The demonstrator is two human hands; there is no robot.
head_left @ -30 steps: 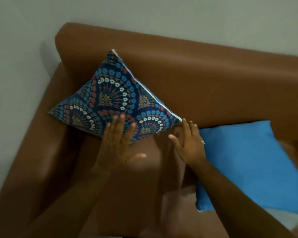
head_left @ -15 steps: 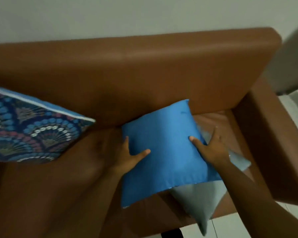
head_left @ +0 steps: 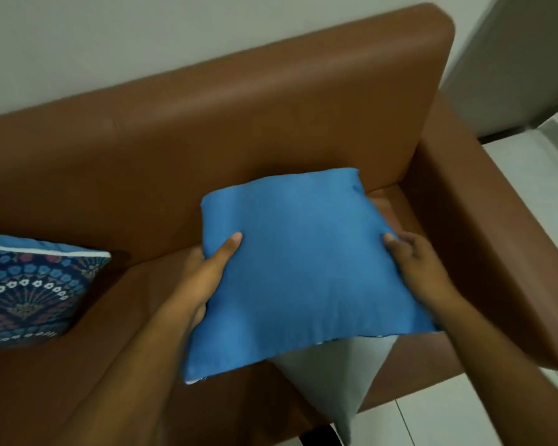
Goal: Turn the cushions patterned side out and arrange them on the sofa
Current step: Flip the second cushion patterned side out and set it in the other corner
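Observation:
A plain blue cushion (head_left: 303,265) shows its unpatterned side up over the right part of the brown sofa (head_left: 239,123). My left hand (head_left: 207,272) grips its left edge, thumb on top. My right hand (head_left: 416,268) holds its right edge. A thin strip of pattern peeks out at the cushion's lower edge. Under it lies a grey cushion (head_left: 332,384), one corner hanging over the seat's front. A patterned cushion (head_left: 29,291) in dark blue with fan motifs leans at the far left, pattern outward.
The sofa's right armrest (head_left: 496,252) runs close beside my right hand. Pale tiled floor (head_left: 545,175) lies to the right and in front of the sofa. A grey wall (head_left: 142,37) stands behind the backrest.
Both hands left the patterned cushion at the left and took hold of the plain blue cushion, which now sits higher off the seat. The view swung right.

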